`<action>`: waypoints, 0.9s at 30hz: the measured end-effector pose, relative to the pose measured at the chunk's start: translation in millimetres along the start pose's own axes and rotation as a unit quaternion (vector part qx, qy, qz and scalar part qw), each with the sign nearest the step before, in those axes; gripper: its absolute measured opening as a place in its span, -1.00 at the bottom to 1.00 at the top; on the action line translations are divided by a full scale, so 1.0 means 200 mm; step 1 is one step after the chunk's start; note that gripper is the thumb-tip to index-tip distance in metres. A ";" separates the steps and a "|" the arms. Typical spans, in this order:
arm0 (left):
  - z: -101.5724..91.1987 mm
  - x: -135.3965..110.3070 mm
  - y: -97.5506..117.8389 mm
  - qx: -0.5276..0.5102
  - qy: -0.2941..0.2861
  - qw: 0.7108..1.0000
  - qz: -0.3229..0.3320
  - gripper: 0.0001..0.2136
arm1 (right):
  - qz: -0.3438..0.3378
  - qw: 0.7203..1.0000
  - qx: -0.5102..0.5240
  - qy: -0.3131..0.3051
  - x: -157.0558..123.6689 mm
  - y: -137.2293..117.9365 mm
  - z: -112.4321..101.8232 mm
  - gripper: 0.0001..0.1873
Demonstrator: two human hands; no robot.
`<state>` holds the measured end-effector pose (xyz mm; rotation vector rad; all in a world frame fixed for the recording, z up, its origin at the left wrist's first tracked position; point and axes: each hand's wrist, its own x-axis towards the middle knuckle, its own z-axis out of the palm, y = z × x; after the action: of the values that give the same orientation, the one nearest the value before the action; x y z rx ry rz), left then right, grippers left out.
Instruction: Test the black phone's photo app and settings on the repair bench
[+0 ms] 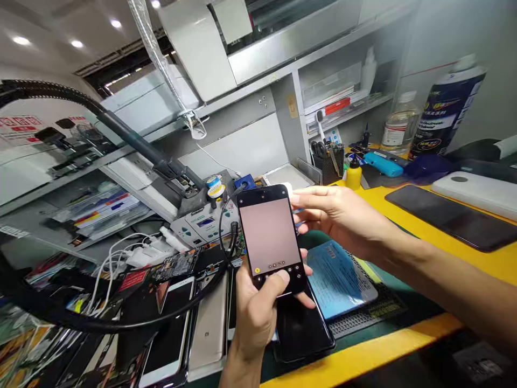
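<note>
Hands (pixel 258 307) at a black phone (pixel 271 242), screen (pixel 270 231) lit dusty pink

Back of handheld phone (pixel 271 231) out of sight, its tiny markings (pixel 277 264) illegible.

My yellow surface (pixel 347 362) carries a green mat (pixel 363 335) on the near side; at right lies a dark phone (pixel 450 215), a white device (pixel 480 193) beyond it.

Holding lit phone (pixel 270 231) in left hand (pixel 256 304), with right hand (pixel 337 213) above that grip and dark phone (pixel 302 331) below.
</note>
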<state>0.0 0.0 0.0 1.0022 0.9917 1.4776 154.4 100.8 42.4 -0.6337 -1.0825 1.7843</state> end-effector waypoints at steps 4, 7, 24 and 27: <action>0.00 0.00 0.00 0.001 0.005 1.000 -0.008 -0.70 | -0.001 1.000 -0.001 0.003 0.02 0.00 0.01 -0.92; 0.01 0.00 0.00 0.003 0.013 1.000 -0.014 -0.73 | 0.001 1.000 0.001 0.007 0.02 0.00 0.01 -0.93; 0.01 0.00 0.01 0.009 0.016 1.000 -0.012 -0.66 | 0.006 1.000 0.004 0.016 0.02 0.00 0.02 -0.91; 0.01 0.00 0.01 0.005 0.016 1.000 -0.009 -0.67 | 0.008 1.000 0.006 0.017 0.01 -0.01 0.02 -0.93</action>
<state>1.7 -0.2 2.2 0.9768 1.0286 1.4799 151.0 101.2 45.6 -0.6653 -1.0446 1.7869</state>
